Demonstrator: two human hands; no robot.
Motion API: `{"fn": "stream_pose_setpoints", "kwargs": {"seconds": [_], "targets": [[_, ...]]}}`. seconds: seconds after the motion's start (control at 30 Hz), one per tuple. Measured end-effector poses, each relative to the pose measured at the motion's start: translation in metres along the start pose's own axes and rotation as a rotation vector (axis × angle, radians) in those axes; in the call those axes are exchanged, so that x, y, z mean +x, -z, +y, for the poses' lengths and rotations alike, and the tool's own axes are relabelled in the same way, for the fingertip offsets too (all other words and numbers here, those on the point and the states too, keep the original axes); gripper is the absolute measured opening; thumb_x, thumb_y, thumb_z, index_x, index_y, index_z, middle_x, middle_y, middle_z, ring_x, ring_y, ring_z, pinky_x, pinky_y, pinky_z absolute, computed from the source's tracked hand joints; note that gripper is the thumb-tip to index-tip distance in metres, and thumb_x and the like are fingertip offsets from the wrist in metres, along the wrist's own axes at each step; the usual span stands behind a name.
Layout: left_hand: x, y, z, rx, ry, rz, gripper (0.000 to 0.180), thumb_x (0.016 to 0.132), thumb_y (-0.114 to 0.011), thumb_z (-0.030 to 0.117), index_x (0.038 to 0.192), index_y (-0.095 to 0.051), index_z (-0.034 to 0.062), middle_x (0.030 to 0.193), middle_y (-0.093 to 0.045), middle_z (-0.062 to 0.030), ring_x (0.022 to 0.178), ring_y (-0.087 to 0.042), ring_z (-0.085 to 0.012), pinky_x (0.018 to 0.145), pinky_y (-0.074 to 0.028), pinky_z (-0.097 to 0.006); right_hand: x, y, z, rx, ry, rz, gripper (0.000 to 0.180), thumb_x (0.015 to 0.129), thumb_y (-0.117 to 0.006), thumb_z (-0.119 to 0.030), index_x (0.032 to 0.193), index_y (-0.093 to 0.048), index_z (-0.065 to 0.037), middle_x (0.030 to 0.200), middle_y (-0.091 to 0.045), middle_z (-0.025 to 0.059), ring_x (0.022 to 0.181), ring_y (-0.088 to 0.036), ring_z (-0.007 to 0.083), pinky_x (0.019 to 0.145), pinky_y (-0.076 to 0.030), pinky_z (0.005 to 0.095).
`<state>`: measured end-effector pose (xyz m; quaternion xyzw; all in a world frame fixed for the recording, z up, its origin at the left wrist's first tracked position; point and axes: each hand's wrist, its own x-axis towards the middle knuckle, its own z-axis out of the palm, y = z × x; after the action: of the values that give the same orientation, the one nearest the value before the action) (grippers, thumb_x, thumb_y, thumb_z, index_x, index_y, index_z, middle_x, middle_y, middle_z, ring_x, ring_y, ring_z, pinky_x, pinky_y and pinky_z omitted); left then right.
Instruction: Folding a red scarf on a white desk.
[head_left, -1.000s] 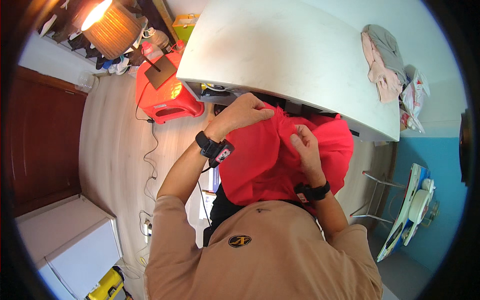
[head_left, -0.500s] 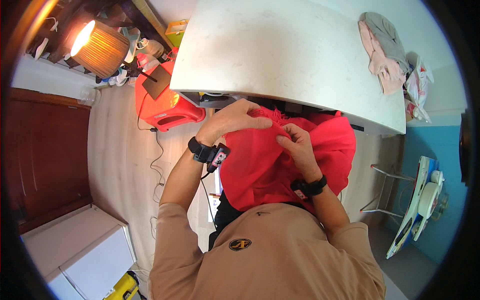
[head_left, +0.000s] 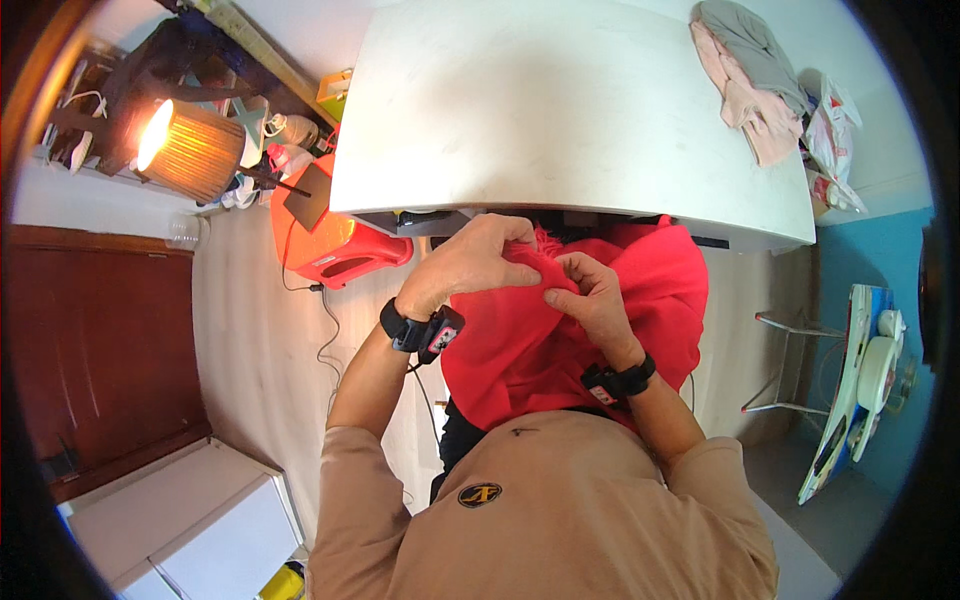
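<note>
A large red fringed cloth [head_left: 510, 350], perhaps a scarf, spreads over my lap and reaches up to the table's near edge. My left hand [head_left: 467, 262] grips its upper left part near the fringe, thumb pointing right. Close by on the right, my right hand [head_left: 590, 295] pinches a fold of the same cloth between thumb and fingers. A small gap separates the two hands. Part of the fringe [head_left: 548, 240] shows between them; the cloth hides the rest. Each wrist wears a black strap with a small device.
In front of me stands a white table [head_left: 560, 110]; folded grey and pink clothes [head_left: 750, 80] lie at its right, beside a plastic bag [head_left: 832, 135]. A lit lamp [head_left: 200, 150] stands on a red stool [head_left: 350, 250] at left. An ironing-board-like folding stand [head_left: 850, 390] is at right.
The view has shifted, so the table and surroundings sit lower or sideways in it. Both hands keep their hold on the red cloth, with slight finger movement.
</note>
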<state>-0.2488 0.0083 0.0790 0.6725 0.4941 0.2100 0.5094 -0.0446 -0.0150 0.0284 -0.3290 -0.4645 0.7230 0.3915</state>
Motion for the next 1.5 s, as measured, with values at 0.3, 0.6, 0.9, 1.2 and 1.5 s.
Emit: {"fn": "stream_pose_setpoints", "kwargs": {"seconds": [0.3, 0.6, 0.9, 1.2, 1.5], "targets": [[-0.025, -0.023, 0.003, -0.094, 0.073, 0.039, 0.019, 0.071, -0.069, 0.008, 0.087, -0.063, -0.0015, 0.073, -0.063, -0.0082, 0.072, -0.058, -0.0108, 0.066, -0.046, -0.026, -0.012, 0.014, 0.001, 0.179, -0.083, -0.083, 0.037, 0.072, -0.066, 0.0, 0.107, -0.053, -0.001, 0.096, -0.059, 0.0018, 0.089, -0.055, 0.0085, 0.079, -0.045, 0.0208], [-0.049, -0.05, -0.005, -0.307, 0.052, 0.167, 0.01, 0.074, -0.068, -0.001, 0.081, -0.062, -0.0001, 0.071, -0.055, 0.0035, 0.07, -0.049, -0.0052, 0.064, -0.042, -0.021, -0.023, 0.024, 0.028, 0.001, -0.168, -0.014, 0.028, 0.076, -0.063, -0.002, 0.102, -0.054, -0.004, 0.076, -0.054, -0.0041, 0.062, -0.047, 0.0013, 0.056, -0.037, 0.0151], [-0.058, -0.064, -0.011, -0.227, 0.056, 0.188, 0.01, 0.075, -0.064, -0.002, 0.086, -0.064, -0.0016, 0.079, -0.063, -0.0019, 0.076, -0.057, -0.008, 0.07, -0.047, -0.023, -0.021, 0.03, 0.052, -0.153, -0.15, -0.046, 0.008, 0.082, -0.057, -0.004, 0.09, -0.055, -0.003, 0.076, -0.052, -0.0045, 0.068, -0.046, 0.0034, 0.061, -0.039, 0.0186], [-0.049, -0.065, -0.009, -0.037, -0.067, 0.183, 0.012, 0.075, -0.064, -0.003, 0.086, -0.064, -0.0002, 0.078, -0.062, -0.0071, 0.076, -0.059, -0.0147, 0.067, -0.046, -0.025, -0.022, 0.031, 0.042, 0.102, -0.042, 0.001, 0.007, 0.089, -0.047, -0.003, 0.092, -0.052, -0.004, 0.085, -0.049, -0.0052, 0.079, -0.044, 0.0031, 0.071, -0.039, 0.0187], [-0.041, -0.07, -0.006, -0.113, -0.072, 0.15, 0.014, 0.076, -0.063, -0.006, 0.089, -0.064, 0.0002, 0.083, -0.066, -0.007, 0.079, -0.061, -0.0126, 0.072, -0.048, -0.025, -0.023, 0.034, 0.035, 0.277, -0.166, 0.012, 0.018, 0.09, -0.048, -0.006, 0.106, -0.056, -0.002, 0.094, -0.057, -0.0037, 0.082, -0.049, 0.0033, 0.074, -0.041, 0.0181]]}}
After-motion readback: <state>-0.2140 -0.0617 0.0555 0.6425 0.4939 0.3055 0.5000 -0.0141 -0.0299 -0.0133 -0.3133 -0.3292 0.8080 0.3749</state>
